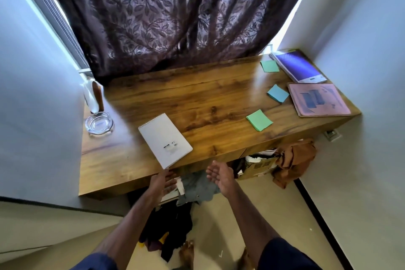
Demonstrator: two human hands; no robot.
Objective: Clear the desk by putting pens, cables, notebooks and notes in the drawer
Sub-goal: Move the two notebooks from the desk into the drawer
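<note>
Left hand (163,184) is at the desk's (131,160) front edge, fingers straight and close together. Their tips meet the overhanging near corner of the white spiral notepad (165,140), but I cannot tell whether they pinch it or only touch it. The notepad lies slantwise on the desk just beyond those fingertips. Right hand (219,176) is palm up just right of the left, fingers loosely spread and holding nothing, short of the desk edge. Beyond and right of the right fingers lies a green sticky pad (259,120), farther on a blue one (277,93), then a pink notebook (318,99) and a purple notebook (299,67). Well left of the left fingers sits a glass ashtray (99,123).
</note>
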